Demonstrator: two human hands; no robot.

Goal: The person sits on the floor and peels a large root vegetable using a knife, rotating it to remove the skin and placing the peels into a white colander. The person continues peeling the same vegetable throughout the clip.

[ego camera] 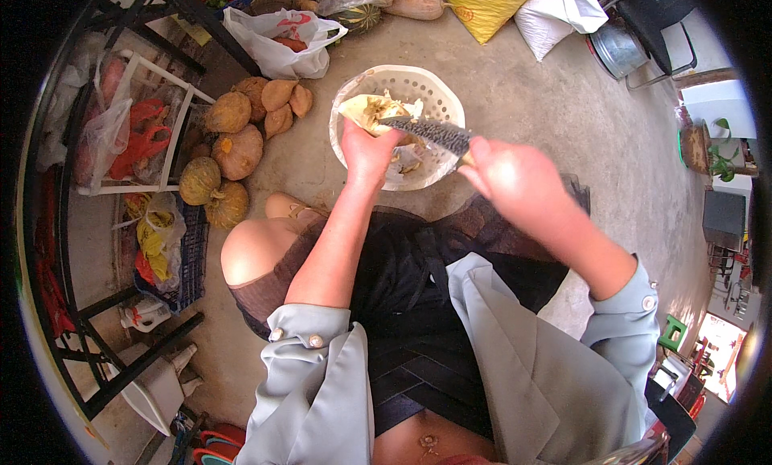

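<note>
Over a white perforated plastic basket (438, 82), my left hand (367, 151) grips a pale yellow piece of produce (362, 110). Its upper side looks ragged and pulpy; its exact kind is unclear. My right hand (512, 172) is closed around the handle of a knife with a dark, mottled blade (431, 132). The blade slants left, its tip at the ragged part of the piece, just above my left thumb. Under the blade, scraps and what looks like clear plastic film (407, 163) lie inside the basket, partly hidden by my hands.
Several pumpkins (237, 151) sit on the concrete floor to the left, beside a white rack (170, 85) holding bags. A white plastic bag (280, 40) and more squash (416, 4) lie ahead. Yellow (485, 7) and white sacks (546, 22) stand at the far right, near a metal pot (618, 46).
</note>
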